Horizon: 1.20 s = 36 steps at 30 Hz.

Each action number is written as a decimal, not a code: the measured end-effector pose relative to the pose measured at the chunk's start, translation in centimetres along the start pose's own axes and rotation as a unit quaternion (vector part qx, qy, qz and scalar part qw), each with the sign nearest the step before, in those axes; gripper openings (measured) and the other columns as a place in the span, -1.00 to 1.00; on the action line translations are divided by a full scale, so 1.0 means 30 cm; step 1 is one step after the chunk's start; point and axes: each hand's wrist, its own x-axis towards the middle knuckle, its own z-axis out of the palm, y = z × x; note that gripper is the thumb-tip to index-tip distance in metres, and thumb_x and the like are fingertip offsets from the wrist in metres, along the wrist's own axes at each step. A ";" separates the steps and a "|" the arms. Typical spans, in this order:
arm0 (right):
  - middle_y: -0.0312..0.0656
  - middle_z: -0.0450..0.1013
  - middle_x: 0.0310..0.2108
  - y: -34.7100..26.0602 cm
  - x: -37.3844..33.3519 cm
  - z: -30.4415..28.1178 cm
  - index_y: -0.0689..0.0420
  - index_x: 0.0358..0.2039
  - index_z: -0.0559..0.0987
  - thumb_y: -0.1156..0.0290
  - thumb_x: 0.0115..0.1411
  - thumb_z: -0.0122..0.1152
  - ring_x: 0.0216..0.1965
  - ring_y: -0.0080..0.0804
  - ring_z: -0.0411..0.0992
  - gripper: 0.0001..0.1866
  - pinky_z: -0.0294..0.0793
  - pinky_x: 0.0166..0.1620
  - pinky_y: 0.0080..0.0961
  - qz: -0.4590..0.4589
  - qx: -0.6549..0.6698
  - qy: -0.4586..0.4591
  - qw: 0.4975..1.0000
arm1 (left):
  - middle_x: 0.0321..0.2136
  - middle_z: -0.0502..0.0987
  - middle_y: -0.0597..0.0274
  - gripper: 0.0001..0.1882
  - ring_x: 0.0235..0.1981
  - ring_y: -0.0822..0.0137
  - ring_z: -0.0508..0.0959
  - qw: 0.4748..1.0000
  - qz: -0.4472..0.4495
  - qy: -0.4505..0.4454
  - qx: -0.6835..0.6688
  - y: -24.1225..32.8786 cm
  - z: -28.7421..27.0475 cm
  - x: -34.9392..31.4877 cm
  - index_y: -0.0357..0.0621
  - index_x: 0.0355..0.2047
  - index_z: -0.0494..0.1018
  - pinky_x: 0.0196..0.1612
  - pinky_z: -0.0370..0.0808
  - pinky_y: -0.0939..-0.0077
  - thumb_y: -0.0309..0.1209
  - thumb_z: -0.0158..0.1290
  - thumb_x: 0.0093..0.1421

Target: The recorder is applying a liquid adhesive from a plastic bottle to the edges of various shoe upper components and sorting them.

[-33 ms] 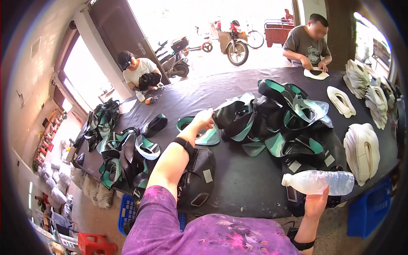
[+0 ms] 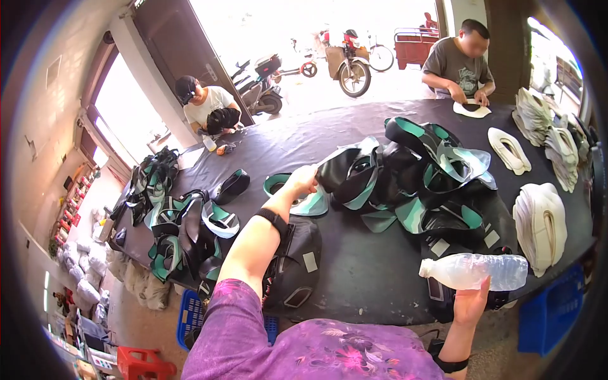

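My right hand [image 2: 469, 305] is wrapped round a clear plastic bottle [image 2: 456, 271], which lies on its side with its neck pointing left over the table's near right part. Whitish liquid or haze shows inside it. My left arm reaches forward across the table, and my left hand [image 2: 303, 180] is closed at the left edge of a black-and-green curved piece [image 2: 351, 174], which it seems to pinch. That piece belongs to a large heap of similar pieces [image 2: 437, 164]. Beside my left wrist lies another green-lined piece [image 2: 311, 204], and a black flat piece [image 2: 301, 263] is under my forearm.
More black-and-green pieces [image 2: 180, 215] are piled on the table's left. White folded pieces [image 2: 540, 228] are stacked at the right. Two people sit across the dark table [image 2: 361, 288], both handling pieces. Blue crates [image 2: 550, 313] and a red stool [image 2: 144, 363] stand on the floor.
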 end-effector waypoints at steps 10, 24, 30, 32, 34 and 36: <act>-0.17 0.13 -0.07 0.036 0.024 0.013 0.19 -0.08 0.15 0.28 0.02 -0.09 -0.02 -0.31 0.06 -0.54 -0.03 0.04 -0.33 0.036 -0.049 -0.017 0.998 | -0.55 0.42 0.18 -0.73 -0.55 0.44 0.42 0.987 0.026 0.104 0.122 -0.456 -0.282 -0.211 -0.26 -0.39 0.37 -0.45 0.38 0.60 -0.37 -0.13 -0.10; -0.15 0.12 -0.07 0.163 0.042 0.107 0.23 -0.08 0.14 0.31 0.00 -0.05 -0.02 -0.30 0.06 -0.52 -0.07 0.06 -0.33 0.157 -0.115 -0.047 0.980 | -0.50 0.44 0.08 -0.79 -0.42 0.23 0.44 0.929 -0.160 0.223 0.249 -0.900 -0.450 -0.720 -0.16 -0.47 0.41 -0.34 0.35 0.50 -0.43 -0.12 -0.17; -0.14 0.14 -0.08 0.240 0.034 0.142 0.23 -0.09 0.15 0.35 0.01 -0.06 -0.02 -0.30 0.06 -0.55 -0.08 0.06 -0.34 0.207 -0.090 -0.050 0.973 | -0.57 0.37 0.10 -0.77 -0.51 0.22 0.40 0.830 -0.162 0.469 0.254 -0.992 -0.460 -0.855 -0.17 -0.52 0.36 -0.43 0.33 0.42 -0.30 -0.01 -0.18; -0.13 0.14 -0.08 0.268 0.033 0.154 0.24 -0.09 0.15 0.36 0.01 -0.06 -0.02 -0.29 0.06 -0.55 -0.08 0.06 -0.34 0.219 -0.084 -0.054 0.971 | -0.63 0.39 0.07 -0.65 -0.55 0.26 0.40 0.876 -0.190 0.417 0.151 -1.041 -0.463 -0.897 -0.24 -0.58 0.36 -0.45 0.33 0.47 -0.17 0.04 -0.22; -0.13 0.13 -0.08 0.302 0.034 0.173 0.24 -0.09 0.16 0.36 0.01 -0.06 -0.02 -0.29 0.06 -0.55 -0.08 0.07 -0.35 0.237 -0.080 -0.062 0.966 | -0.60 0.42 0.03 -0.57 -0.52 0.26 0.42 0.898 -0.214 0.374 0.090 -1.107 -0.440 -0.925 -0.30 -0.52 0.37 -0.41 0.33 0.47 -0.11 0.01 -0.20; -0.13 0.13 -0.07 0.329 0.034 0.195 0.25 -0.09 0.16 0.36 0.01 -0.06 -0.02 -0.29 0.06 -0.56 -0.08 0.07 -0.35 0.251 -0.076 -0.072 0.962 | -0.53 0.43 0.01 -0.52 -0.45 0.25 0.43 0.915 -0.218 0.338 0.042 -1.115 -0.411 -0.909 -0.32 -0.44 0.37 -0.37 0.33 0.47 -0.09 -0.01 -0.18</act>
